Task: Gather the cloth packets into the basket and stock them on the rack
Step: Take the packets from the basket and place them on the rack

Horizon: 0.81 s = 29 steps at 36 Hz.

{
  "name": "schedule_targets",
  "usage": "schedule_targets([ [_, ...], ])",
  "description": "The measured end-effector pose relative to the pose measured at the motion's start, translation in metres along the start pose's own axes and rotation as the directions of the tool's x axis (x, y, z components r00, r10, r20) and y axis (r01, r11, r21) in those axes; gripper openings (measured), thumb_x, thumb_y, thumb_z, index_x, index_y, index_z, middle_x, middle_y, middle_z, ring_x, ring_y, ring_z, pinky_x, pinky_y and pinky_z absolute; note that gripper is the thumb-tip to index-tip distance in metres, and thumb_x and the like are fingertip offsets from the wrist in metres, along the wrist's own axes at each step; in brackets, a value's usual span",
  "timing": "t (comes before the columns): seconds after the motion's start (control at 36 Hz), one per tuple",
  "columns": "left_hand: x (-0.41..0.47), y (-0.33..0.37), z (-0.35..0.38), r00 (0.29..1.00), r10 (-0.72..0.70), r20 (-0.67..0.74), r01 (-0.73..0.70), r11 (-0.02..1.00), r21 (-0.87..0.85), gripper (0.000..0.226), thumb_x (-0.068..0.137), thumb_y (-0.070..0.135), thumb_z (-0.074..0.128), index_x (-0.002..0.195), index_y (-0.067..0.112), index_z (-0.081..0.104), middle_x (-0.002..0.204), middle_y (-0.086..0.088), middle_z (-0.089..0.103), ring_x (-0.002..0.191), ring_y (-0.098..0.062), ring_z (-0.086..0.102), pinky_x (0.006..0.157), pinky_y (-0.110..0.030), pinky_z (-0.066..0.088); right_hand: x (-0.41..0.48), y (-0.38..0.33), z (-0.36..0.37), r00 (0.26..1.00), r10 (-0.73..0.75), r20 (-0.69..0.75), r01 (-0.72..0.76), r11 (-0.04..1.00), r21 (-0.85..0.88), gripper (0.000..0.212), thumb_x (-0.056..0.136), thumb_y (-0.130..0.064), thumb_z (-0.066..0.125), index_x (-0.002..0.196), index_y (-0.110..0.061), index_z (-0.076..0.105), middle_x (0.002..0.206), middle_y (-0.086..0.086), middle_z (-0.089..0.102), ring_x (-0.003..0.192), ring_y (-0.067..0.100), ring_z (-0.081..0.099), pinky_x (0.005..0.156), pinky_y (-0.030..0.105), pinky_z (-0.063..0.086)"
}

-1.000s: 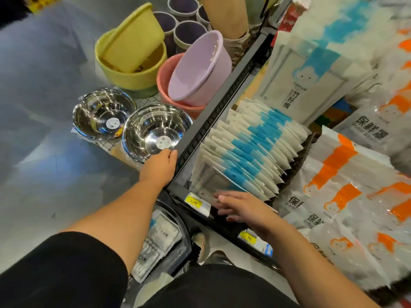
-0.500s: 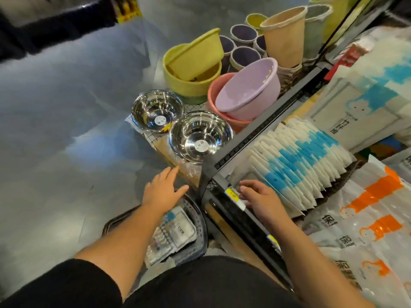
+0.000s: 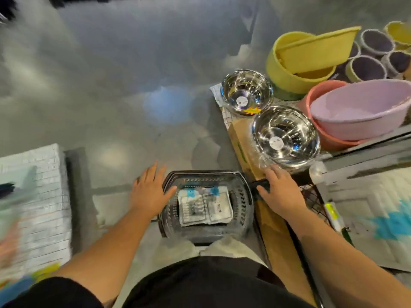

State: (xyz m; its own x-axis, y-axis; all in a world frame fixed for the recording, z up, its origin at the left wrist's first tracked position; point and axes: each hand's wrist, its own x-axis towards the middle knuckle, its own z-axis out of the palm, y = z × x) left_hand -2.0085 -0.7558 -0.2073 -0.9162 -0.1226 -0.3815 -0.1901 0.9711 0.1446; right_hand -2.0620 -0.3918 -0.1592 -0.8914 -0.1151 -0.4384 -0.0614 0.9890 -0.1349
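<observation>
Fingers of the left hand (image 3: 151, 193) splay straight and empty, thumb at the left rim of the basket (image 3: 244, 203); the right hand (image 3: 279, 193) spreads loose, empty fingers just beside its right rim. Between them, cloth packets (image 3: 204, 206) lie flat inside the basket

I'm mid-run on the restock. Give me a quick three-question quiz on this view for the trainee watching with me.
1. True or false: the basket on the floor already has cloth packets in it.
2. The left hand is: A) by the basket's left rim, fingers spread; B) gripping a packet inside the basket; C) up on the rack.
3. How many steel bowls sit beyond the right hand?

Key: 1 true; 2 A; 3 two.
</observation>
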Motion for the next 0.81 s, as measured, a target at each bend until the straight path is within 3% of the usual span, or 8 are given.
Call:
schedule_targets([
  [0.25,0.007,-0.024,0.076,0.993,-0.044,0.107,0.044,0.999,-0.001,0.078,0.097,0.064,0.035,0.159,0.023,0.011,0.165,-0.005,0.015,0.151,-0.028,0.015,0.119,-0.047,0.018,0.048,-0.035,0.091,0.969,-0.082,0.232,0.133,0.967,-0.216,0.069,0.101,-0.049,0.049,0.159,-0.021,0.024,0.167,0.006,0.018,0.151,0.027,0.020,0.122,0.039,0.023],
  [0.44,0.040,-0.019,0.168,0.979,-0.070,0.191,0.071,0.997,0.004,0.079,0.097,0.064,0.035,0.159,0.022,0.009,0.167,-0.005,0.009,0.152,-0.028,0.011,0.120,-0.047,0.019,0.094,-0.017,0.186,0.910,-0.053,0.412,0.146,0.970,-0.197,0.071,0.101,-0.049,0.048,0.159,-0.021,0.017,0.168,0.006,0.009,0.153,0.027,0.012,0.123,0.041,0.018],
  [0.53,0.061,-0.015,0.217,0.975,-0.049,0.216,0.049,0.999,0.004,0.079,0.097,0.063,0.036,0.159,0.022,0.010,0.167,-0.003,0.005,0.152,-0.027,0.011,0.120,-0.046,0.020,0.113,-0.002,0.235,0.896,-0.047,0.442,0.149,0.968,-0.201,0.075,0.100,-0.051,0.050,0.159,-0.020,0.016,0.168,0.007,0.009,0.152,0.028,0.014,0.122,0.041,0.020],
  [0.69,0.106,-0.009,0.337,0.970,-0.013,0.243,0.018,1.000,-0.017,0.078,0.097,0.060,0.043,0.158,0.019,0.016,0.166,-0.005,0.015,0.150,-0.030,0.019,0.116,-0.049,0.027,0.163,0.035,0.345,0.866,-0.023,0.499,0.146,0.967,-0.210,0.083,0.099,-0.052,0.052,0.160,-0.019,0.007,0.168,0.009,0.002,0.153,0.031,0.006,0.124,0.044,0.015],
  [0.81,0.136,-0.008,0.423,0.959,0.022,0.283,-0.010,0.999,-0.043,0.082,0.096,0.057,0.048,0.158,0.015,0.016,0.165,-0.008,0.016,0.149,-0.033,0.020,0.115,-0.054,0.029,0.202,0.050,0.418,0.861,-0.016,0.508,0.151,0.962,-0.226,0.083,0.099,-0.051,0.053,0.159,-0.017,0.008,0.167,0.012,0.005,0.152,0.035,0.009,0.122,0.046,0.021],
])
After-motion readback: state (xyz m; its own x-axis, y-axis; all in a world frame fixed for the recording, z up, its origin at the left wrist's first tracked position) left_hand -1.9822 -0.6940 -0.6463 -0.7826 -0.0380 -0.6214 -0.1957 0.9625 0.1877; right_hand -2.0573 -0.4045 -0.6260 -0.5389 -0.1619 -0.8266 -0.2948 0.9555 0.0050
